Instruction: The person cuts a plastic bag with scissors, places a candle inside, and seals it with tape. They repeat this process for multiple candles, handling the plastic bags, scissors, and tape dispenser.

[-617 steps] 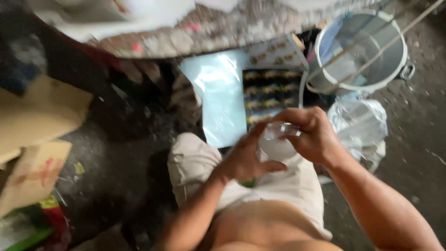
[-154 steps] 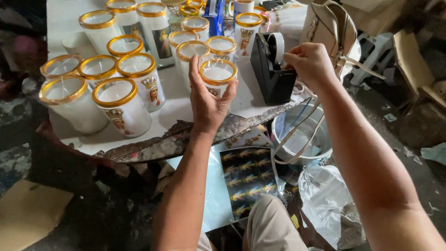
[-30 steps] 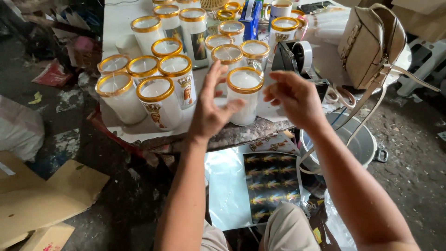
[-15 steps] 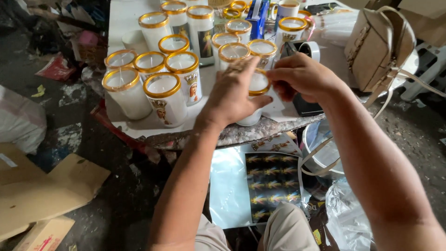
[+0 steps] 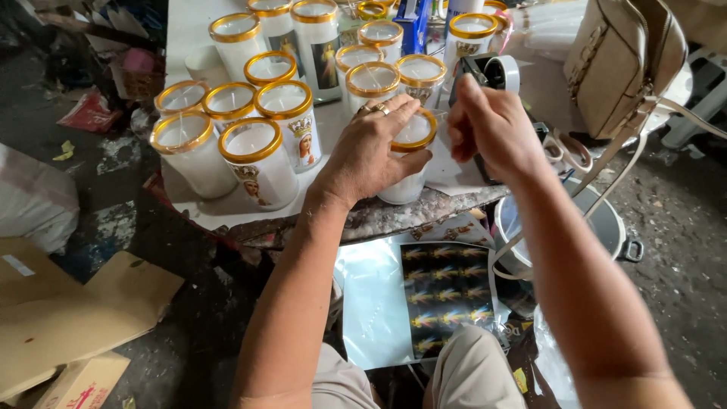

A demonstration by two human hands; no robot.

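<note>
head view, step in hand: the left hand lies over the near side of a white glass candle jar with a gold rim, fingers wrapped about its upper wall and rim, thumb toward the body; the grip reads as closed on the jar. the jar stands upright at the near edge of the white, chipped surface, just in front of the other jars. the right hand is raised just right of the jar, fingers curled and drawn together; whether they pinch a strip of clear tape cannot be told. it hangs in front of the black tape dispenser with a white roll. judged from this pose, the step is fixing something to the jar wall while the other hand steadies it. the next move calls for a steady jar and fingertip pressure along the curved glass.

head view, materials and shapes: the group of gold-rimmed white candle jars is cylindrical, smooth glass filled with matt white wax; several carry printed picture labels. the rims are glossy gold bands. the beige leather handbag rests on the surface at right, its strap hanging over the edge. below the surface lie a glossy sticker sheet with rows of gold figures on black, a round grey metal bucket and flat brown cardboard on the rough, dirty floor.
</note>
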